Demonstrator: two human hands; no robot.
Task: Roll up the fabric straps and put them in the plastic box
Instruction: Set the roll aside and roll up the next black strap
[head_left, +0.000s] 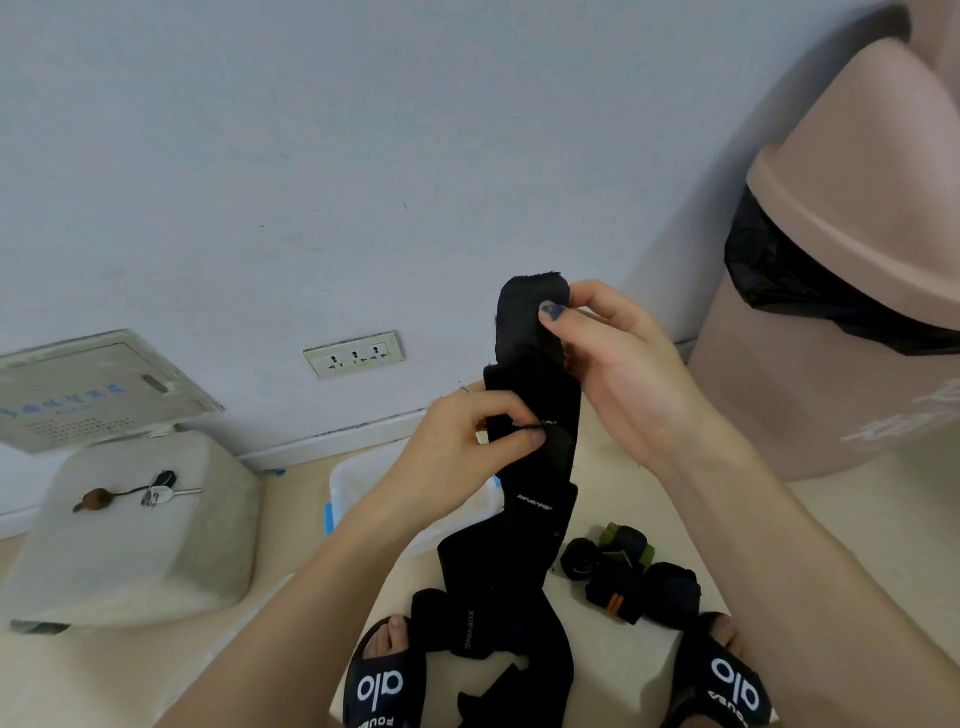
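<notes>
Both hands are working a long black fabric strap held upright at the centre of the view: the right hand, at two o'clock from the middle, is pinching the strap's top end between thumb and fingers, while the left hand is gripping it lower down with curled fingers. The strap's loose tail is hanging down to six o'clock, trailing between two black slides on a pale beige floor. Several rolled straps are lying in a cluster on the floor at five o'clock. Behind the left wrist, a white plastic box is sitting on the floor, partly hidden. At nine o'clock, keys are resting on a grey upturned tub, beside a wall panel. A wall socket is showing on the grey-white wall, and a pink bin with a black liner is standing at three o'clock.
</notes>
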